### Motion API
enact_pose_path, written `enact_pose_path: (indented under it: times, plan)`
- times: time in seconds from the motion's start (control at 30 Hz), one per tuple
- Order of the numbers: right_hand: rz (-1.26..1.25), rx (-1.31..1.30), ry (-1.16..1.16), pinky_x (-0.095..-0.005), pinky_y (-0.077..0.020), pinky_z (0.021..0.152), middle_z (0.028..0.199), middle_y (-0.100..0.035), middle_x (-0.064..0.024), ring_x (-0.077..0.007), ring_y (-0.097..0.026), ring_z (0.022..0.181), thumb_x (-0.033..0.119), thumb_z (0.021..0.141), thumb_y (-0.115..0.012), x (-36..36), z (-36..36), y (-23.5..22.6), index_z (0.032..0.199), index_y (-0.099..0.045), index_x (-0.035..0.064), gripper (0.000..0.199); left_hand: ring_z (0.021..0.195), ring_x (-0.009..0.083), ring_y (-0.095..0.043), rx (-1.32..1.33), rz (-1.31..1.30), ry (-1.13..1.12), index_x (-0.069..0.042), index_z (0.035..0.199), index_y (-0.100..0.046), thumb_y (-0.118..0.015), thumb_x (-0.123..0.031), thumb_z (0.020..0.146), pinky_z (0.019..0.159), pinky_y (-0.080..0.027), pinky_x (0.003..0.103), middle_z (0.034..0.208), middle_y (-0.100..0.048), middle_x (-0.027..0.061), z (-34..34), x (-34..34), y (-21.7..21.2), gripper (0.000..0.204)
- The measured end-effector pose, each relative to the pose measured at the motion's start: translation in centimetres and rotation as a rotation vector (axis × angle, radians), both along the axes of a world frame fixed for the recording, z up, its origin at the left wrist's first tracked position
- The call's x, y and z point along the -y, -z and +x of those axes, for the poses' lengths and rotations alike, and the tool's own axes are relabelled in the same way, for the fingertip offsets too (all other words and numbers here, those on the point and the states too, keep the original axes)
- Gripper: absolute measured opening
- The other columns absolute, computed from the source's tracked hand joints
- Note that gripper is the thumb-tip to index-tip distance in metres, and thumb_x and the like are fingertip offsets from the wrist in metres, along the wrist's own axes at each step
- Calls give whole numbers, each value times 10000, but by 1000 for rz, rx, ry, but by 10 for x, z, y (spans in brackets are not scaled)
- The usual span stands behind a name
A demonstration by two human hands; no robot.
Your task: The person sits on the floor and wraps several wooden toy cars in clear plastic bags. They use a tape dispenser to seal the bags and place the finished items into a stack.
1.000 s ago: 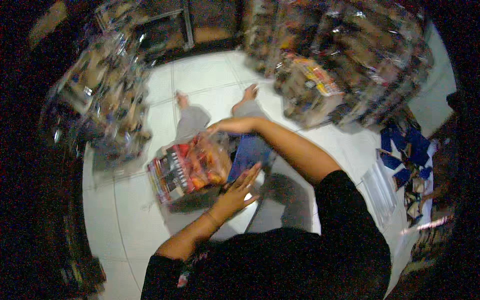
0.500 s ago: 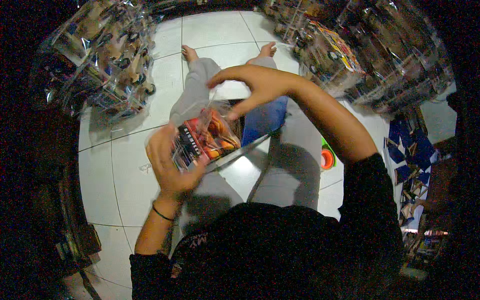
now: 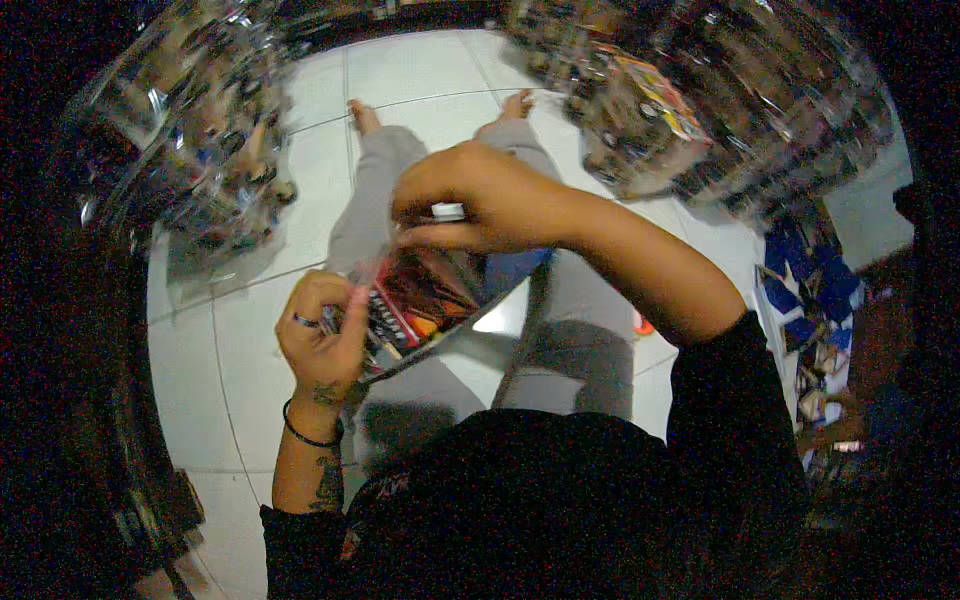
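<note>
My left-hand fingers [image 3: 335, 310] pinch the corner of a clear bag of red packets [image 3: 420, 295]; my right hand [image 3: 470, 195] grips its top edge, above my lap and the white tiled floor [image 3: 200, 350].

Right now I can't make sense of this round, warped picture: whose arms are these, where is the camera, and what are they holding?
The camera sits on a person's head and looks down through a fisheye lens, so straight edges bend near the rim. The person sits on a white tiled floor, legs in grey trousers stretched forward. The left hand grips the near edge of a flat red and black printed packet in clear wrap. The right hand pinches the packet's top with its fingers. Heaps of shiny wrapped packages lie on the left and at the upper right, with blue packs on the right.
</note>
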State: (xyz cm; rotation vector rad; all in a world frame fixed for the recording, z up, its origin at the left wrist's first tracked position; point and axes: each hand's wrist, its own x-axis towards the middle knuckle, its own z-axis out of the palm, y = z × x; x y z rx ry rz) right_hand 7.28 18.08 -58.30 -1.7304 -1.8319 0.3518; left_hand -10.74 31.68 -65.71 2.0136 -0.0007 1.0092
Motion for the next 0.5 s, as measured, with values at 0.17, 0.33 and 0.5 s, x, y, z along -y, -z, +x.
enact_pose_path:
  times: [0.17, 0.33, 0.5]
  plan:
    - [342, -50, -19, -336, -472, 770, 814, -632, -90, -228, -611, 814, 154, 775, -701, -3, 9, 2, 853, -636, 16, 172, 653, 113, -503, -162, -51, -97, -46, 884, -599, -710, -51, 749, 640, -428, 232, 717, -541, 29, -6, -11, -10, 175]
    - [150, -53, -9, -329, -467, 741, 790, -628, -78, -213, -600, 778, 164, 775, -702, -10, 10, 9, 840, -622, 11, 185, 690, 122, -532, -221, -142, 3, -27, 808, -609, -687, -42, 763, 665, -444, 260, 738, -565, 36, -6, -27, -17, 91]
    - [126, -159, 52, -281, -412, 725, 776, -601, -67, -173, -565, 761, 102, 762, -692, -16, 1, 13, 743, -566, 2, 162, 746, 117, -579, -133, -158, -22, -8, 862, -629, -686, -51, 767, 682, -454, 258, 792, -614, 44, 0, -11, -22, 119]
